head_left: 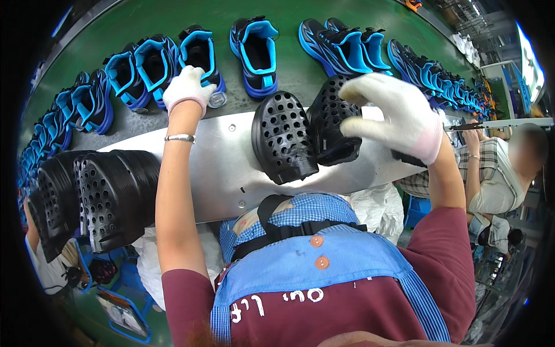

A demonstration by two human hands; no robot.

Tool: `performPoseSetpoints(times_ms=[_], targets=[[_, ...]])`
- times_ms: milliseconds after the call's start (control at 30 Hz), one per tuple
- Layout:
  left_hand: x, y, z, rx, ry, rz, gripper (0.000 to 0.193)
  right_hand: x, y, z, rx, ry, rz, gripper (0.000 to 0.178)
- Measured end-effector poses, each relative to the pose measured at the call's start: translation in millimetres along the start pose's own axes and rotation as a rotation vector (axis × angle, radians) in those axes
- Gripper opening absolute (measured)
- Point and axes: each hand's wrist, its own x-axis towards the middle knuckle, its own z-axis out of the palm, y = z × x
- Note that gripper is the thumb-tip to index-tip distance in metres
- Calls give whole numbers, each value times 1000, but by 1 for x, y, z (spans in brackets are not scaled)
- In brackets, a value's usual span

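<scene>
My left hand (188, 89), in a white glove, reaches to a black and blue sneaker (199, 49) in the row on the green surface. Its fingers are curled over the shoe's heel collar. My right hand (399, 110), also gloved, is held with thumb and fingers apart and nothing between them. Beside its fingertips stands a black perforated plastic shoe-shaped form (330, 115). A second such form (281, 130) leans next to it on the metal shelf (214, 168). Another sneaker (255, 55) stands just right of the one at my left hand.
Several more sneakers (81, 104) line the green surface (150, 20) to the left, and others (428, 69) to the right. Stacked black perforated forms (115, 191) lie at the shelf's left end. White plastic bags (378, 211) hang below. A co-worker (491, 168) is at the right.
</scene>
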Motion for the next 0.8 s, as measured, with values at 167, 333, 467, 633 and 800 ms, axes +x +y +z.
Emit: performPoseSetpoints(times_ms=[167,333,467,633,800], targets=[[-20,39,-22,96,264,212,37,-32,23,15,-86,39,1,59],[-11,60,-11,-321,126,611,42,-33,23,19,-1,27,48,58],[-2,77,9,-221,47,483,40,-32,33,21,13,59,7,60],[23,89,16,-145,93,434,28,-27,37,21,-30,143,-46,63],[40,82,23,-179,147,357,25,-23,34,19,-42,102,-65,62]])
